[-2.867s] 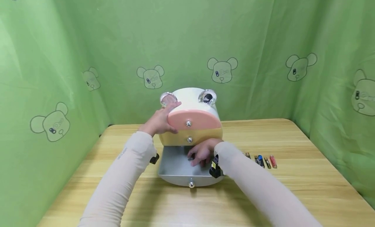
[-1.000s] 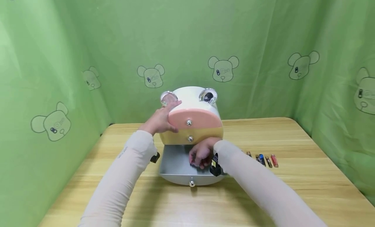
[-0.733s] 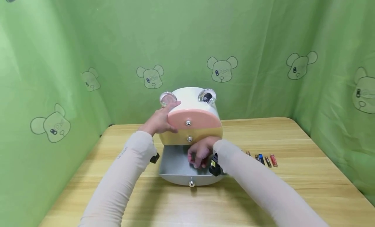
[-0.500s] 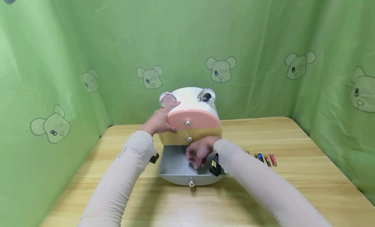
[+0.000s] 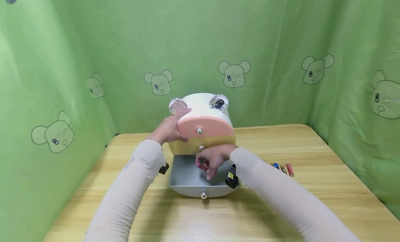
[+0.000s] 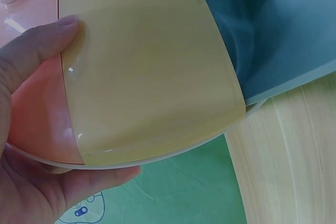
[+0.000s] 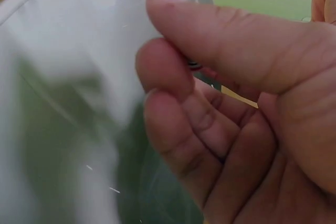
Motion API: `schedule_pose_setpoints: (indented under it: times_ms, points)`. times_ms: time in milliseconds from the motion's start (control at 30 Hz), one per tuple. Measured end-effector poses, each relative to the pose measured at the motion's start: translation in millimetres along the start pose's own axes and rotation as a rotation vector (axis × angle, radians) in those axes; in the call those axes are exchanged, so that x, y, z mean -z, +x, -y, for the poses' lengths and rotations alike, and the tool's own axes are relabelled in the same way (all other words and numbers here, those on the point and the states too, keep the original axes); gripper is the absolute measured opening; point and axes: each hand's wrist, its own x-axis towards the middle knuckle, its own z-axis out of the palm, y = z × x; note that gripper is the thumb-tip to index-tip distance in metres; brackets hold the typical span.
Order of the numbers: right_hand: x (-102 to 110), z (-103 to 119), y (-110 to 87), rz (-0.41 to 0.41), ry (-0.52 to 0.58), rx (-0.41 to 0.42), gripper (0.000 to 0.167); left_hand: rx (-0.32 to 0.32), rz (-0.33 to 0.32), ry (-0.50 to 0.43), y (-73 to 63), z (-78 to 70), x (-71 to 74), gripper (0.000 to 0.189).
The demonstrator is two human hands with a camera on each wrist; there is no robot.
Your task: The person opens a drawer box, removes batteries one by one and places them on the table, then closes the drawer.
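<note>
A small drawer cabinet (image 5: 204, 105), white with frog-like eyes on top, stands on the table. Its pink and yellow drawers are closed; the grey bottom drawer (image 5: 184, 170) is pulled out. My left hand (image 5: 168, 128) grips the cabinet's left side, with the thumb on the front and other fingers round the edge, as the left wrist view shows. Over the pulled-out drawer, my right hand (image 5: 214, 158) pinches a red battery (image 5: 203, 168) between thumb and fingers. In the right wrist view, the fingers hide most of that battery.
Several batteries lie in a row on the wooden table (image 5: 200, 221), right of the cabinet, among them a red battery (image 5: 290, 169) and a blue battery (image 5: 276, 165). My right sleeve partly hides the row. A green curtain (image 5: 193, 37) encloses the table.
My right hand, earlier reaching into the drawer with its fingers lower, has turned and shifted slightly left; the red battery now shows in its fingers. The left hand stays on the cabinet.
</note>
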Motion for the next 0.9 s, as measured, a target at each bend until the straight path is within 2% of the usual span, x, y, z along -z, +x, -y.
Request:
schedule_pose_setpoints:
  times_ms: [133, 500, 900]
  points:
    - [0.2, 2.1, -6.5, -0.049, -0.076, 0.015, 0.048, -0.004, 0.003, 0.006, 0.1, 0.2, -1.3, 0.12]
    - [1.8, 3.7, -24.1, -0.124, -0.195, 0.035, 0.05, -0.017, -0.006, 0.007, -1.1, 1.2, 0.1, 0.12]
    - [3.2, -6.9, -42.3, -0.145, -0.148, 0.03, 0.051, -0.008, -0.008, -0.018, -2.0, -0.4, -1.1, 0.12]
